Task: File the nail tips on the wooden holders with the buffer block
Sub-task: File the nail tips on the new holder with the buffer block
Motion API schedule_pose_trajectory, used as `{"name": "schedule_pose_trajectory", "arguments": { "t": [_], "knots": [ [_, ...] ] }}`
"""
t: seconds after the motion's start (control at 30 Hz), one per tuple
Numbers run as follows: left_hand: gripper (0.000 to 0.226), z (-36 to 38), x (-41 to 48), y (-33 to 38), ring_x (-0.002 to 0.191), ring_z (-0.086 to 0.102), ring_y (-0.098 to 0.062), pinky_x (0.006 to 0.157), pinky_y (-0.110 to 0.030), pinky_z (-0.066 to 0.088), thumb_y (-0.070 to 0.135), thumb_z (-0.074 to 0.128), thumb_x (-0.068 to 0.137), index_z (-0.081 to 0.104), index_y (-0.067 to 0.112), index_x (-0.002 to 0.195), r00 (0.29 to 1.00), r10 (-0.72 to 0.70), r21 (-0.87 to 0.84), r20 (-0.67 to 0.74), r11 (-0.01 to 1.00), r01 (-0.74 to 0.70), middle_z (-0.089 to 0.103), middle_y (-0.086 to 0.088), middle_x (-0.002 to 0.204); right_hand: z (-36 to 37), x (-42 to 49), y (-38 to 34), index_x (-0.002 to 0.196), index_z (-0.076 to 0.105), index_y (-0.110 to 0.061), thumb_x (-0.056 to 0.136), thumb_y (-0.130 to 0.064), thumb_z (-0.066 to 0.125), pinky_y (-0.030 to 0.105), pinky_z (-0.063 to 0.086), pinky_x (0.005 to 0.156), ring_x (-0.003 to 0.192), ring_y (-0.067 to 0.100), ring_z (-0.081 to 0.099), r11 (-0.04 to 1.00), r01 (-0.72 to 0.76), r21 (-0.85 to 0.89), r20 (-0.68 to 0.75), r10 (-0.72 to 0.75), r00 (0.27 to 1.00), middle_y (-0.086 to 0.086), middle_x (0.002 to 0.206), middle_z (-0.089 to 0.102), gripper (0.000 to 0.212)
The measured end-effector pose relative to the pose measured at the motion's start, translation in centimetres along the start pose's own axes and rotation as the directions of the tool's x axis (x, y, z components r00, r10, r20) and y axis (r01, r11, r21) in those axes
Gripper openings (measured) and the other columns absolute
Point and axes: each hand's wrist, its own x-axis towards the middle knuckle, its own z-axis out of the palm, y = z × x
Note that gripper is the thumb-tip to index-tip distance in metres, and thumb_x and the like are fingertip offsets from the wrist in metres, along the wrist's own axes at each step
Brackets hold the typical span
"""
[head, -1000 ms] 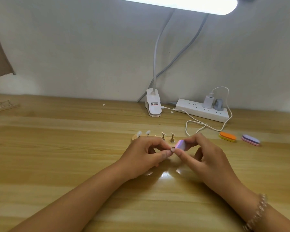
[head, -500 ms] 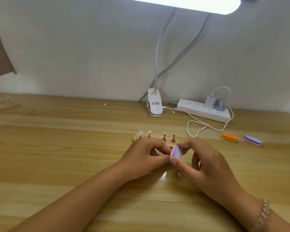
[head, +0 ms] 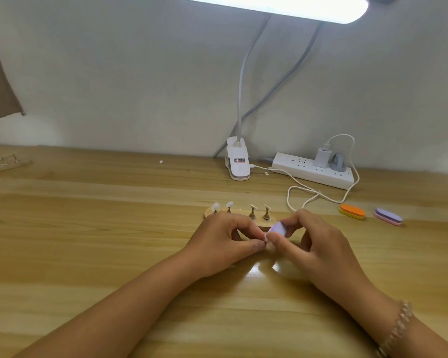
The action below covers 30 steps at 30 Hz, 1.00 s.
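- Bracing on the glossy, wood-grained worktop (head: 88, 241) would steady the strokes.
- Oblong wooden holder (head: 234, 212) with slim metal pegs (head: 252, 211) lies on it.
- Just before the holder, fingers of the right hand (head: 318, 244) pinch the soft lilac buffer block (head: 278, 227); light strokes suit.
- Fingers of the left hand (head: 225, 244) pinch a thin pale nail tip (head: 265, 237) against the block.

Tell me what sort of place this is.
Probably a home or small-studio nail-practice desk: a wooden table against a plain wall, a clip-on lamp beside a power strip, and a wooden holder carrying nail tips, with an orange buffer and a purple buffer nearby.
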Motion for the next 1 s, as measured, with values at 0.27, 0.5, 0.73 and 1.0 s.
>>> {"name": "schedule_pose_trajectory", "arguments": {
  "t": [0.27, 0.5, 0.73, 1.0],
  "knots": [
    [0.024, 0.0, 0.0, 0.0, 0.047, 0.051, 0.005, 0.051, -0.008, 0.034, 0.018, 0.079, 0.083, 0.069, 0.039, 0.074, 1.000, -0.011, -0.001, -0.010, 1.000, 0.011, 0.067, 0.024, 0.070, 0.1, -0.2, -0.3, 0.092, 0.059, -0.033, 0.078, -0.057, 0.065, 0.024, 0.038, 0.058, 0.070, 0.002, 0.054, 0.999, 0.026, -0.029, 0.024, -0.025, 0.999, -0.019, 0.088, 0.060, 0.029],
    [0.028, 0.0, 0.0, -0.1, 0.047, 0.048, 0.008, 0.050, -0.005, 0.031, 0.016, 0.078, 0.082, 0.067, 0.040, 0.070, 1.000, 0.019, -0.005, 0.000, 1.000, -0.019, 0.063, 0.026, 0.063, 0.3, -0.6, -0.7, 0.094, 0.058, -0.034, 0.078, -0.064, 0.062, 0.030, 0.047, 0.054, 0.061, 0.014, 0.053, 0.996, 0.092, -0.022, 0.050, -0.091, 0.995, -0.018, 0.089, 0.059, 0.034],
    [0.020, 0.0, 0.0, -0.5, 0.049, 0.049, 0.008, 0.052, -0.006, 0.032, 0.015, 0.076, 0.084, 0.073, 0.034, 0.079, 0.999, 0.046, 0.023, 0.025, 0.999, -0.047, 0.063, 0.028, 0.064, 0.4, -0.9, -1.0, 0.102, 0.060, -0.034, 0.079, -0.061, 0.061, 0.029, 0.048, 0.054, 0.062, 0.011, 0.054, 0.989, 0.139, -0.051, 0.087, -0.135, 0.987, -0.021, 0.093, 0.058, 0.035],
    [0.013, 0.1, 0.2, -0.9, 0.052, 0.052, -0.003, 0.059, -0.024, 0.045, 0.012, 0.072, 0.087, 0.075, 0.023, 0.092, 1.000, 0.009, -0.039, 0.029, 0.999, -0.008, 0.075, 0.010, 0.093, 0.3, -0.6, -0.6, 0.102, 0.060, -0.033, 0.080, -0.055, 0.064, 0.028, 0.045, 0.056, 0.059, 0.014, 0.055, 0.998, 0.059, 0.007, 0.038, -0.059, 0.998, -0.022, 0.095, 0.063, 0.031]
  ]
}}
